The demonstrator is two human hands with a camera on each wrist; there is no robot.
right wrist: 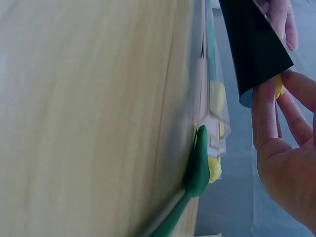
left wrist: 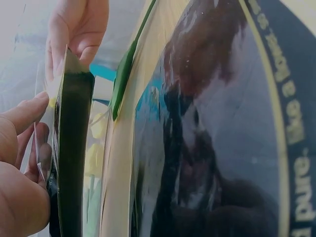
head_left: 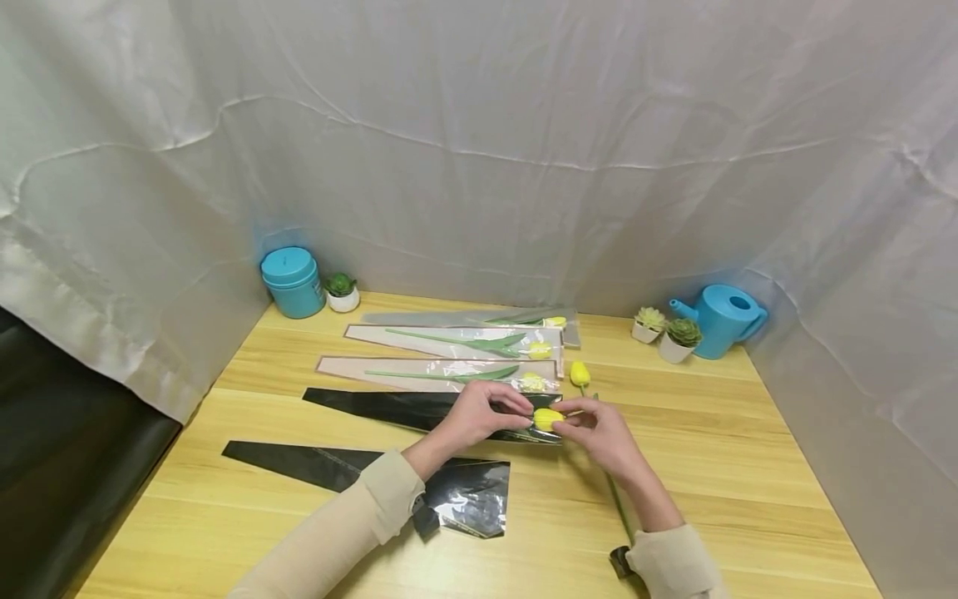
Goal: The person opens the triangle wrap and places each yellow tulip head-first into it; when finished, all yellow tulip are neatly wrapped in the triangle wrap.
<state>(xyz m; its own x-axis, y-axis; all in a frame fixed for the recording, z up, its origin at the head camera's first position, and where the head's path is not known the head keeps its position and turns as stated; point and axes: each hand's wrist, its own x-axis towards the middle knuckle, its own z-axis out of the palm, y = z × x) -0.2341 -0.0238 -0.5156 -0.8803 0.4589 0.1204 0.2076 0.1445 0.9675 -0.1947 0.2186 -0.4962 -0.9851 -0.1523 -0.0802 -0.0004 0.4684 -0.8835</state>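
Note:
A yellow tulip (head_left: 548, 418) lies with its bloom at the wide mouth of a black flower sleeve (head_left: 404, 405); its stem is hidden. My left hand (head_left: 485, 413) grips the sleeve near that mouth, thumb on one side in the left wrist view. My right hand (head_left: 604, 434) pinches the bloom from the right; in the right wrist view only a bit of yellow petal (right wrist: 279, 87) shows between the fingers and the sleeve edge. A second black sleeve (head_left: 471, 491) lies flat nearer me, partly under my left forearm. Another yellow tulip (head_left: 580, 373) lies right of the sleeves, its stem passing under my right arm.
Behind lie two pale sleeves (head_left: 427, 370) and a grey one (head_left: 449, 318), each with a tulip inside. A blue canister (head_left: 293, 283) and potted succulent (head_left: 343, 293) stand back left. Two small succulents (head_left: 680, 341) and a blue watering can (head_left: 722, 323) stand back right.

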